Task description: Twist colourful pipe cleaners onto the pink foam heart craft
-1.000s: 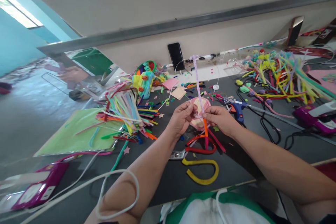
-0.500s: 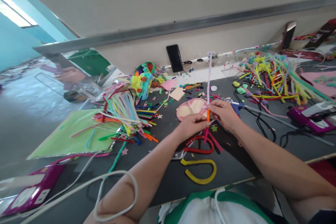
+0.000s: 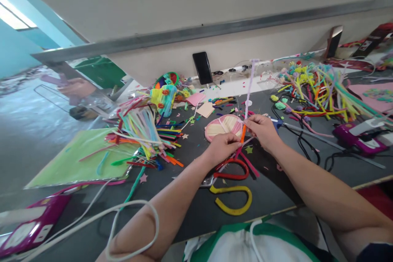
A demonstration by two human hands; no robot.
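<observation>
My left hand [image 3: 225, 147] is closed in a pinch at the lower part of an orange pipe cleaner [image 3: 243, 134]. Higher up, my right hand [image 3: 260, 129] pinches the same strand where a lavender pipe cleaner [image 3: 250, 88] rises upward, leaning a little right. Dark pink pipe cleaner ends [image 3: 250, 165] show below the fingers. Just behind my hands lies a round pink and cream piece [image 3: 225, 126] with a fuzzy edge, partly covered by my left hand. How the strands join is hidden by my fingertips. Scissors with one red and one yellow handle [image 3: 235, 212] lie below my hands.
Bundled pipe cleaners [image 3: 144, 127] lie at left beside a green sheet [image 3: 80, 159], with another pile [image 3: 319, 90] at right. A phone [image 3: 202, 68] leans at the back. A white cable [image 3: 157, 217] loops over my left forearm. Purple devices [image 3: 360, 137] sit at both sides.
The lavender strand's upper end has tipped to the right, and the strand in my hands now slants. Both hands keep their pinch. The whole view has shifted slightly.
</observation>
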